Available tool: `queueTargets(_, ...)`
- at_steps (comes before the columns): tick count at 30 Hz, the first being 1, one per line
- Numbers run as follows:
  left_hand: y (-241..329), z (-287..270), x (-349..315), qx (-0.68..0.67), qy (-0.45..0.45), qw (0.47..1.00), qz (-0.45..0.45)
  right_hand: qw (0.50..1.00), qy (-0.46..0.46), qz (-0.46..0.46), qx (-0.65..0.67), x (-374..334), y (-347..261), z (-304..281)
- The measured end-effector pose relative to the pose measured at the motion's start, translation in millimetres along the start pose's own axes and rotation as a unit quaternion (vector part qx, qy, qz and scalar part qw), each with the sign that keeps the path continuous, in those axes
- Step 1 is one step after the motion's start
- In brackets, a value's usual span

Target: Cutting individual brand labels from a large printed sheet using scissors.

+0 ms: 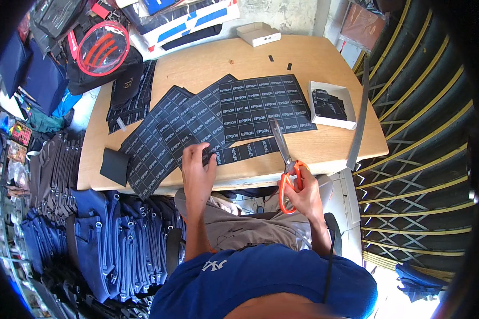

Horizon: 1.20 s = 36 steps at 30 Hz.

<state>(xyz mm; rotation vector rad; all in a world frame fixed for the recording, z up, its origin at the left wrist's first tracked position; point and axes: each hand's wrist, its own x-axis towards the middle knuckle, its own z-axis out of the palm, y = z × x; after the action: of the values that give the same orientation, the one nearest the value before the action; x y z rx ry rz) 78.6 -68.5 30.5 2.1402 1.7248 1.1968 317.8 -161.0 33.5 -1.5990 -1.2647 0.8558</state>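
Note:
My right hand point(306, 198) grips a pair of scissors point(288, 201) by its orange handles. The blades point away from me, past the right end of a narrow black printed strip point(245, 152) and over the lower edge of a black printed sheet point(250, 98). At the strip's left end is my left hand point(198, 173), half curled, thumb and fingertips apart; whether they touch the strip I cannot tell. More black printed sheets point(165, 119) lie fanned and overlapping to the left, all marked off in small rectangles.
A white open box point(332, 122) with small black cut pieces point(329, 105) stands on the right of the wooden table point(197, 58), beside a long metal ruler point(359, 117). Another small white box point(258, 35) is at the back. Blue bags point(109, 239) are stacked below left.

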Motion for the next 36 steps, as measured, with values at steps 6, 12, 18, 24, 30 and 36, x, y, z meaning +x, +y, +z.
queueTargets(6,32,30,3,-0.037,-0.066,0.99,0.123,0.998,0.06,-0.002,0.031,5,21,-8)
queueTargets(12,53,64,12,-0.075,-0.131,0.975,0.164,0.997,0.068,0.02,0.045,1,23,-16)
queueTargets(18,54,67,17,-0.088,-0.206,0.968,0.111,0.998,0.049,0.026,0.039,-5,23,-25)
queueTargets(24,55,68,20,-0.112,-0.237,0.959,0.111,0.994,-0.024,0.048,0.097,-18,26,-25)
queueTargets(30,55,66,19,-0.13,-0.241,0.952,0.136,0.958,-0.145,0.017,0.246,-33,39,-18)
queueTargets(36,60,73,19,-0.175,-0.247,0.946,0.118,0.957,-0.218,0.004,0.191,-45,39,-33)
